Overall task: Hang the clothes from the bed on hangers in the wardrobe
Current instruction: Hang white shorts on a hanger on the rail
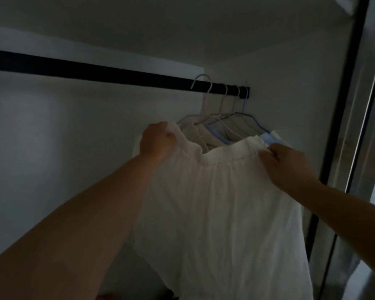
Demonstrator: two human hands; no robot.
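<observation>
Dim white wardrobe (95,148), black rail (95,72), hung clothes (217,135).

the fingertips of the left hand (157,141) are buried in a fold of the white garment (221,204), and those of the right hand (287,165) curl under its waistband, out of sight. the garment's hem runs off the edge at 6 o'clock. its hanger is mostly covered by cloth. the dark rail (95,71) is cut off at 9 o'clock. the clothes behind (217,135) overlap too much in the dim light to count. something dark at 6 o'clock is unreadable.
</observation>
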